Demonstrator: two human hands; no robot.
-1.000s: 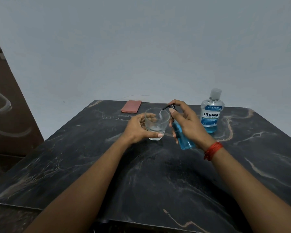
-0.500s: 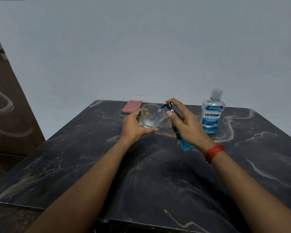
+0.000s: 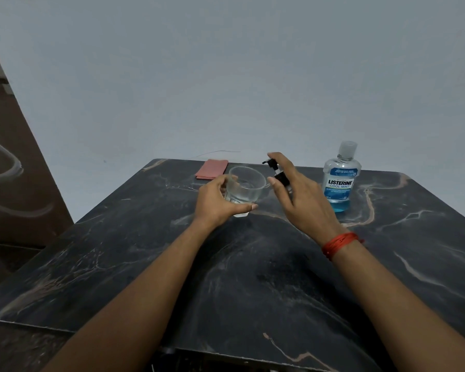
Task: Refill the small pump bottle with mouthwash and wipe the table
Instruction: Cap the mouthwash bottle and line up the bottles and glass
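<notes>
Glass and pump bottle held side by side near the far edge of the surface; cloth unused.

The folded pink cloth (image 3: 212, 169) lies at the far edge of the surface (image 3: 253, 277), left of centre, presumably reserved for wiping. The left hand (image 3: 217, 202) has its grip closed around a clear glass (image 3: 246, 187), steadying it just above or on the surface; contact cannot be confirmed. The right hand (image 3: 298, 200) has its grip closed around the small pump bottle (image 3: 278, 174), index finger resting on the black pump head, nozzle directed toward the glass, which suggests dispensing. The bottle body is hidden behind the hand, so its fill level cannot be judged. The mouthwash bottle (image 3: 340, 178) stands upright and capped near the far right corner, blue liquid low.
</notes>
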